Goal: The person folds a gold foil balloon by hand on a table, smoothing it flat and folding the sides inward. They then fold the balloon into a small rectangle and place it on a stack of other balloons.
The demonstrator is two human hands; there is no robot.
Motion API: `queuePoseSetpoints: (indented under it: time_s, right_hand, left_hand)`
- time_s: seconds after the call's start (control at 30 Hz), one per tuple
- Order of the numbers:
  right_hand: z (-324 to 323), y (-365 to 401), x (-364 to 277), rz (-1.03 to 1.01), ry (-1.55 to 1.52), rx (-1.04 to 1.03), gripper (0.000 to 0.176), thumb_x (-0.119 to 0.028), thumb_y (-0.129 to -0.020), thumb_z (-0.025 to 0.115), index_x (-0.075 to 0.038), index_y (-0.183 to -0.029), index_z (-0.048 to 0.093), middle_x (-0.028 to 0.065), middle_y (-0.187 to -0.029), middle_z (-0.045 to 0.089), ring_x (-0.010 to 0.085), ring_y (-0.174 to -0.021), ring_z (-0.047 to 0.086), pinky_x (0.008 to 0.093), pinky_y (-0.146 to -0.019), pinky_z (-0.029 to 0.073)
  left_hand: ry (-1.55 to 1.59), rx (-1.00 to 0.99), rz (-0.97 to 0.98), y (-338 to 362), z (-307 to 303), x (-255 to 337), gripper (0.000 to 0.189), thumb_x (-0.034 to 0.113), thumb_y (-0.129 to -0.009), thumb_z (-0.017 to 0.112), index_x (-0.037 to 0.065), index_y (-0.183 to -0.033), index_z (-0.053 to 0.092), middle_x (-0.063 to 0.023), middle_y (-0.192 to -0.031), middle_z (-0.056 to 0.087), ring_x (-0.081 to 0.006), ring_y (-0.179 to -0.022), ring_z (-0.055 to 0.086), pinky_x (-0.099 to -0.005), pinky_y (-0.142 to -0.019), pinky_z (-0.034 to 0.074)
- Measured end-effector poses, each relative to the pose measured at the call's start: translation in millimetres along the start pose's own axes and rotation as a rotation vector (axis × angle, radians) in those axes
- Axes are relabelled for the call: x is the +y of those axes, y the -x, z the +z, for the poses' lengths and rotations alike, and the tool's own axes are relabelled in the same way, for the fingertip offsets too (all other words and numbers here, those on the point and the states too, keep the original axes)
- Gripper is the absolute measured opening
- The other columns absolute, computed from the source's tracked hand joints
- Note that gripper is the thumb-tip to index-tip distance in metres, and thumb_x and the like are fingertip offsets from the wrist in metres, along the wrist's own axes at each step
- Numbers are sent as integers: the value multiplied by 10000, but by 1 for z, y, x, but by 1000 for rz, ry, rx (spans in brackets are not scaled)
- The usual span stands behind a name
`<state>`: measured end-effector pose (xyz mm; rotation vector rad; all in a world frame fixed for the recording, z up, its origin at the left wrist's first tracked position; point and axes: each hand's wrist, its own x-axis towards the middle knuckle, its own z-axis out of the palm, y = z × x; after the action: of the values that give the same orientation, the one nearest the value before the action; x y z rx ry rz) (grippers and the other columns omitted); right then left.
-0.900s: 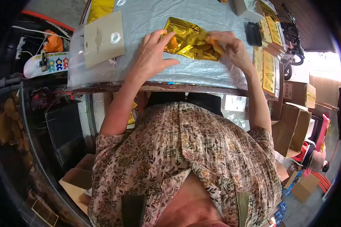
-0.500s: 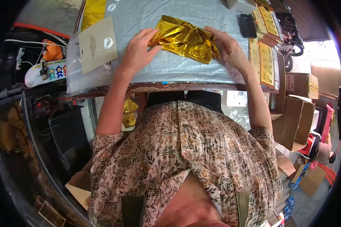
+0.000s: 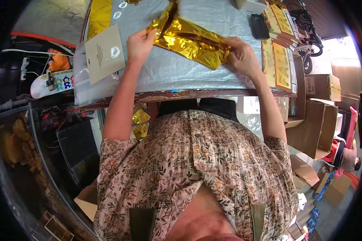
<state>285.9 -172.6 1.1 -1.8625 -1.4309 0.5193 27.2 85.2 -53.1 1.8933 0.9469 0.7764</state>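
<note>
A crinkled gold foil sheet [image 3: 195,40] is stretched between my hands above the table. My left hand [image 3: 140,46] pinches its left part, where a strip of foil is folded up and reaches away from me. My right hand [image 3: 241,56] grips the right end between thumb and fingers. Left of my left hand lies a beige printed card [image 3: 104,56] with a white ring-shaped loop [image 3: 115,52] on top.
A silvery sheet covers the table [image 3: 165,74]. More gold foil [image 3: 98,18] lies at the far left, near more white loops [image 3: 117,15]. On the right are a black object [image 3: 260,26] and printed boxes marked FALL [image 3: 282,66]. Cardboard boxes [image 3: 313,128] stand beyond the right edge.
My left hand has closed on the foil and pulled its left part up and away, so the bundle is opened wider. My right hand still holds the right end.
</note>
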Motion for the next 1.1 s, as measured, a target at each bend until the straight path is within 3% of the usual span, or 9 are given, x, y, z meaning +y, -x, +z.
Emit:
queuePoseSetpoints:
  time_s: [0.07,0.23,0.33,0.43,0.57,0.63,0.9,0.97,1.1]
  right_hand:
    - [4,4,3,-17,11,25,497,109,-824,477,20,-1260,699,169,-1218,708,242,-1050,703,320,-912,528]
    - [9,10,0,36,-34,87,398,99,-882,477,61,-1206,704,164,-1146,730,238,-1017,711,319,-910,528]
    - [-2,5,0,234,-32,60,295,-30,-998,561,43,-1249,699,148,-1105,752,197,-972,696,303,-888,528]
    - [5,1,1,187,-303,98,336,-86,-1006,633,43,-1314,665,151,-1076,758,170,-952,682,295,-871,531]
    - [11,0,-15,265,-141,138,399,-97,-984,694,43,-1354,638,148,-1043,767,158,-935,695,294,-864,543]
    - [20,-4,-1,158,-20,245,389,-66,-953,728,54,-1317,662,124,-1014,775,146,-926,709,294,-851,551]
    - [6,-13,-1,305,-220,146,244,-19,-938,720,63,-1168,719,90,-1009,779,110,-903,709,261,-822,548]
    - [2,-17,8,291,-233,146,228,-11,-937,716,64,-1152,720,82,-1001,778,106,-885,707,253,-806,546]
    - [-5,-26,30,288,-358,39,218,17,-922,720,53,-1137,729,63,-974,763,94,-840,679,239,-779,539]
  left_hand:
    - [377,-14,-344,-2,1,15,268,202,-1025,690,-42,-1131,727,-67,-1064,765,-161,-960,738,-304,-847,596]
    - [573,25,-376,1,5,18,256,138,-1008,679,-76,-1147,681,-131,-1104,748,-215,-950,741,-347,-858,620]
    - [634,-2,-395,5,5,15,261,143,-1003,691,-71,-1152,676,-140,-1139,739,-236,-1001,740,-358,-898,615]
    - [687,10,-443,7,2,23,262,146,-1003,693,-68,-1153,677,-146,-1156,737,-242,-1029,738,-367,-924,608]
    - [692,19,-482,6,2,30,272,152,-998,702,-55,-1172,673,-149,-1164,738,-242,-1043,735,-378,-941,602]
    - [667,7,-449,5,3,23,274,150,-992,711,-42,-1183,672,-142,-1158,739,-241,-1038,734,-379,-941,600]
    - [548,-64,-396,13,0,16,297,120,-953,763,8,-1210,666,-95,-1159,737,-205,-1036,724,-385,-923,588]
    - [775,-48,-429,13,-5,16,359,159,-935,801,31,-1235,650,-87,-1214,719,-202,-1088,708,-396,-945,571]
    - [811,-11,-415,10,-7,19,461,199,-918,829,54,-1298,612,-65,-1246,708,-194,-1160,674,-412,-1016,516]
